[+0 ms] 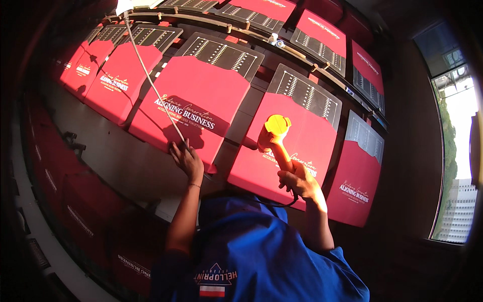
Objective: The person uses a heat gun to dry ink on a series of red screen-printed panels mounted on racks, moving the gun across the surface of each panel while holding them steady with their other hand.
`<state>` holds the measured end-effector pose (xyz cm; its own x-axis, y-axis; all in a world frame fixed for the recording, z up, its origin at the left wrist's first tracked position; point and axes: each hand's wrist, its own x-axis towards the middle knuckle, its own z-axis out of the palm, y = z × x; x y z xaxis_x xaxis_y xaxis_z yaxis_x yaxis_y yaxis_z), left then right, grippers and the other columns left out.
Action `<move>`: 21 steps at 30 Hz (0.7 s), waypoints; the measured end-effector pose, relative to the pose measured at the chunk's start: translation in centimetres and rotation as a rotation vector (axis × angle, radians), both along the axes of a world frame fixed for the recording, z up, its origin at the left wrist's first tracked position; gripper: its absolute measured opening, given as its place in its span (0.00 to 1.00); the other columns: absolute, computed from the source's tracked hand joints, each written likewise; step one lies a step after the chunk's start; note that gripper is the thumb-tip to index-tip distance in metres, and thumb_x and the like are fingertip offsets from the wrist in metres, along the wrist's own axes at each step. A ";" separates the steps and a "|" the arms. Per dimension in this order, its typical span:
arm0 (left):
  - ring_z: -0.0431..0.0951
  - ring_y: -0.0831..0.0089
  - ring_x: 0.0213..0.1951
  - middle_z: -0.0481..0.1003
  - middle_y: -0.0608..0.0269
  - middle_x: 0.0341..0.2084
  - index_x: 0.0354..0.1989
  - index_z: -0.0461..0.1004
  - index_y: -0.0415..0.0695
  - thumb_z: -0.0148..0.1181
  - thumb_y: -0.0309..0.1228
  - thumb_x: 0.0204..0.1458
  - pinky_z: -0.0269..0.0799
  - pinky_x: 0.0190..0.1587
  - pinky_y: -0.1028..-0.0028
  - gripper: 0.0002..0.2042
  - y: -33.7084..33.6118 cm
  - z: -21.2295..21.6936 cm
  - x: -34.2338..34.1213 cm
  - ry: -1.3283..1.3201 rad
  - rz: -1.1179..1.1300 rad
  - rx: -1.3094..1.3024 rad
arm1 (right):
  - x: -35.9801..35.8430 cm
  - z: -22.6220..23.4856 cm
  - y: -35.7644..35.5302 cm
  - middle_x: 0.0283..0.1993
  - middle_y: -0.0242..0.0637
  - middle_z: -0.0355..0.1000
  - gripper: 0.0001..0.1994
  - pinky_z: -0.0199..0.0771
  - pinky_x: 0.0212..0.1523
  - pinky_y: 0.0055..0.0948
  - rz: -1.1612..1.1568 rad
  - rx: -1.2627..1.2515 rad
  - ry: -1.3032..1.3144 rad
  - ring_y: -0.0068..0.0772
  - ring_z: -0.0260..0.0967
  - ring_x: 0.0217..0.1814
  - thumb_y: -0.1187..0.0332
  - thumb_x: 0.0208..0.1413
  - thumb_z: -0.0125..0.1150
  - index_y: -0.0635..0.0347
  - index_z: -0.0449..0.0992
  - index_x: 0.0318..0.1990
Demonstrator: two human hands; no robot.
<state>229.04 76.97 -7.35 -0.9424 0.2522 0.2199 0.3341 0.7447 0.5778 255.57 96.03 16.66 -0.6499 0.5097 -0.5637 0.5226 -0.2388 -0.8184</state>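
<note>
In my right hand (301,182) is a yellow heat gun (278,126), gripped by its handle with its round head up and away from me. A dark cord (295,200) trails from its handle. Beneath it lies a red printed fabric panel (248,168) on a dark board (307,95) with white ruler marks. My left hand (188,162) has its fingers closed around the lower end of a thin grey cord (153,86), which runs to the upper left. Another red printed panel (198,80) lies under that hand, on its own board.
A long rail (302,54) curves past the far ends of the boards. Beyond it stands another row of boards with red panels (324,31). A further red panel (354,183) lies to my right. A bright window (458,146) is at the far right.
</note>
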 end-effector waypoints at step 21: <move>0.76 0.57 0.39 0.75 0.54 0.36 0.35 0.74 0.40 0.45 0.38 0.64 0.71 0.41 0.56 0.15 -9.0 -5.6 0.7 -0.274 0.286 0.079 | 1.0 -0.8 3.2 0.29 0.34 0.72 0.15 0.73 0.28 0.25 0.120 -0.018 0.024 0.25 0.73 0.29 0.62 0.55 0.63 0.66 0.71 0.41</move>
